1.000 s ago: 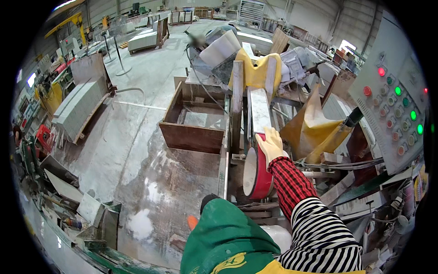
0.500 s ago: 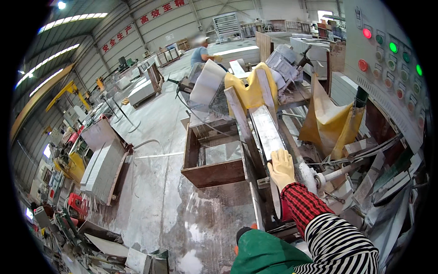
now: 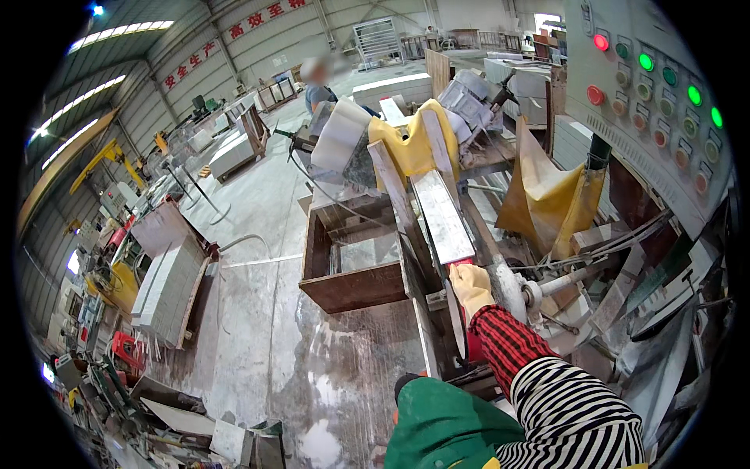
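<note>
My right hand (image 3: 472,289), in a pale cream glove, is at the near end of a long narrow white stone strip (image 3: 445,223). Its fingers are curled in, and whether they grip anything is hidden. Just in front of the knuckles, a bit of red surface (image 3: 461,263) shows at the strip's end. The strip lies lengthwise on a narrow machine track, and its far end runs under a yellow flexible cover (image 3: 414,148). My left hand is out of view.
A brown open box (image 3: 351,289) stands left of the track. Motors (image 3: 469,102) flank the yellow cover. A control panel (image 3: 656,102) with lit buttons rises at right, above a shaft and stone offcuts. Stacked slabs (image 3: 168,285) stand left; a person (image 3: 319,94) is farther back.
My right hand was flat on the strip with fingers spread; now its fingers are curled at the strip's near end, where red shows. The view has shifted slightly to the right.
</note>
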Action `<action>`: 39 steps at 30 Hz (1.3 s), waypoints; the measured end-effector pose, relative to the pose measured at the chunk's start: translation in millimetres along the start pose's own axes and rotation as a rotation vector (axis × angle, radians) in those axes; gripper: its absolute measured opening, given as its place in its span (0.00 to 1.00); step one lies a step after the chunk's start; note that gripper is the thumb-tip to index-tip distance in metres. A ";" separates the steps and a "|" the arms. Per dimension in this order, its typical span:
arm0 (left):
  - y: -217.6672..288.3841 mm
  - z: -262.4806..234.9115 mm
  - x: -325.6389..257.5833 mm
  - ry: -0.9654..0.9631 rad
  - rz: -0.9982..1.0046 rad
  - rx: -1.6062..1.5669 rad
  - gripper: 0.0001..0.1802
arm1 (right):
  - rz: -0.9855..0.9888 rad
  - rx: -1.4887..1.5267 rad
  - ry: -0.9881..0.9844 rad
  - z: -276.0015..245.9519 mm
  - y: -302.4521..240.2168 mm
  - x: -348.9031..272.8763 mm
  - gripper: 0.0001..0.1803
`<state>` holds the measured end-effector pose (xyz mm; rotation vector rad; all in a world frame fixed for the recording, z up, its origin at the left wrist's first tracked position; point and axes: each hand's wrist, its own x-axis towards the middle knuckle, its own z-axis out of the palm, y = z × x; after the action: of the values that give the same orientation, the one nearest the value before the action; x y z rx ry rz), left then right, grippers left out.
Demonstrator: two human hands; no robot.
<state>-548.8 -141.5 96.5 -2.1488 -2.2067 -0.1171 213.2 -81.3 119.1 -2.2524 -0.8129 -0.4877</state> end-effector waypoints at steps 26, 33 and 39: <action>-40.1 57.2 -5.3 0.057 -0.221 -0.430 0.24 | -0.075 0.111 0.112 -41.9 -21.1 -11.6 0.18; -1.4 7.9 -7.5 0.055 -0.121 -0.045 0.24 | 0.086 -0.252 -0.251 -46.4 -41.2 25.4 0.42; -5.6 10.6 -9.0 0.033 -0.170 -0.033 0.25 | 0.193 -0.161 -0.339 -40.5 -41.0 21.1 0.44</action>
<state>-554.0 -149.6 85.0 -1.9562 -2.3816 -0.1959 196.8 -77.8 178.1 -2.5732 -0.7300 -0.0828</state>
